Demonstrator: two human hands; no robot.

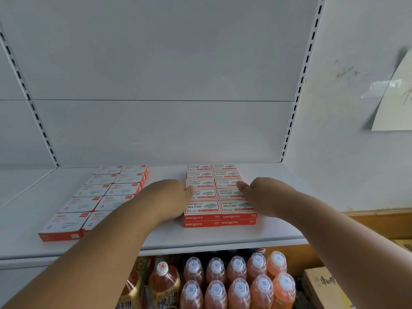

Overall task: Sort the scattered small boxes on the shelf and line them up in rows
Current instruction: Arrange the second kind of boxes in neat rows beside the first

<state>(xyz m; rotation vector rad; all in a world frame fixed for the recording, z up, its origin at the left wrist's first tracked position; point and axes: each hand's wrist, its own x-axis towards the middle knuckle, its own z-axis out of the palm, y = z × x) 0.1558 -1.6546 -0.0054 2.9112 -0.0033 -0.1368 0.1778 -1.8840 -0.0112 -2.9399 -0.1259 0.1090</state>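
White shelf (223, 236) carries staple boxes (219, 197) in two columns; paperclip boxes (98, 197) lie left

Glossy card staple boxes (201, 207) on a smooth matt white shelf (223, 237).

Red-and-white boxes (219, 192) on a white shelf (200, 236).

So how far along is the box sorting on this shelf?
Nearly finished, it seems. The white-topped boxes sit in two neat columns on the shelf, and the staple boxes form a two-column block, at least two layers at the front. The left hand and right hand press that block's sides, squaring it. No loose boxes are visible.
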